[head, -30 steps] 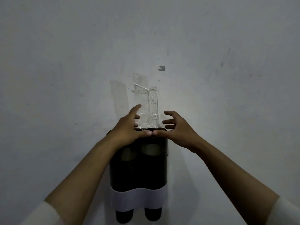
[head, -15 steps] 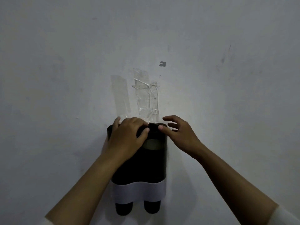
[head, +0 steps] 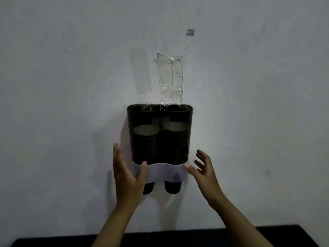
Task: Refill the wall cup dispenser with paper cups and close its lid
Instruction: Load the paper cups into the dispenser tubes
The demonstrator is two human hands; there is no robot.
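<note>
A dark see-through cup dispenser [head: 159, 122] with two tubes hangs on the white wall, a white band [head: 163, 171] across its lower part. Two stacks of paper cups [head: 176, 139] fill the tubes, and their bottoms stick out below the band. A dark lid lies flat across the dispenser's top. My left hand [head: 127, 172] lies at the band's left end, fingers straight, thumb touching the band. My right hand [head: 203, 168] is at the band's right end, fingers spread, thumb tip against the band.
Clear tape [head: 170, 77] runs from the dispenser's top up the wall [head: 249, 104]. A dark surface [head: 284, 236] lies along the bottom edge below my arms.
Both hands have dropped from the dispenser's top to the white band at its lower part. The lid now shows uncovered and flat. The camera has moved closer and tilted down.
</note>
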